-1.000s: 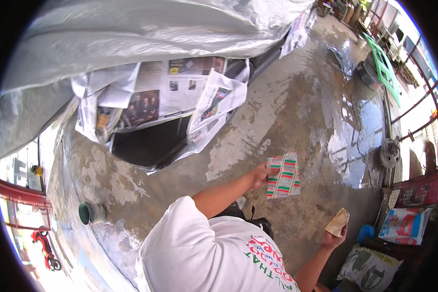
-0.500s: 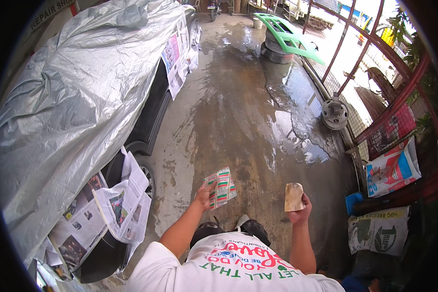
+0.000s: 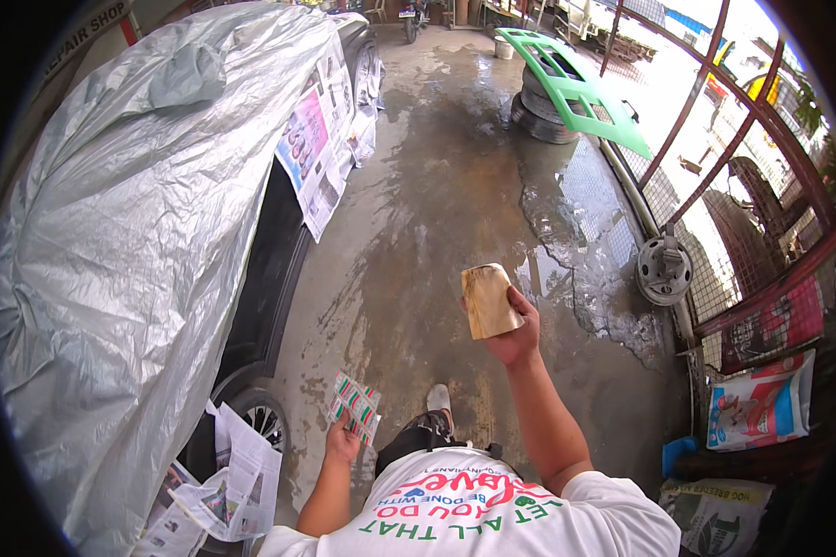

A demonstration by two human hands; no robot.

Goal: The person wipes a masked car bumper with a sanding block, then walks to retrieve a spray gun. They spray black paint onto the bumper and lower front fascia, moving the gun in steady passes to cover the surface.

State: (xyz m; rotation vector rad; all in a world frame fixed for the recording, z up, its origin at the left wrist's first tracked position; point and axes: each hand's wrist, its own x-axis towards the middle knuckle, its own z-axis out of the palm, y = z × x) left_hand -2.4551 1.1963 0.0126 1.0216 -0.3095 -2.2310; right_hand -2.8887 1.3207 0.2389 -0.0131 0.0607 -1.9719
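Note:
Raised ahead of my body, my right hand (image 3: 515, 330) grips a stained beige, flat rectangular pad or folded piece (image 3: 486, 299). My left hand (image 3: 342, 438) is lower, beside my left leg, closed on a thin white packet (image 3: 353, 405) with red and green stripes. Just left of that hand stands a dark car (image 3: 260, 278) under a silver cover (image 3: 121, 232), with newspaper sheets (image 3: 311, 148) on its side and more crumpled ones low at the left.
Wet, cracked concrete (image 3: 436, 186) runs ahead. Right are a green panel (image 3: 566, 113) on stacked tyres (image 3: 543, 116), a wheel (image 3: 664, 269), a red mesh fence (image 3: 752, 121) and sacks (image 3: 761, 404). A motorcycle (image 3: 411, 23) stands far back.
My view has swung from the car's end to along its side. My right hand has risen forward with the beige piece; my left hand has dropped down and leftward with the striped packet.

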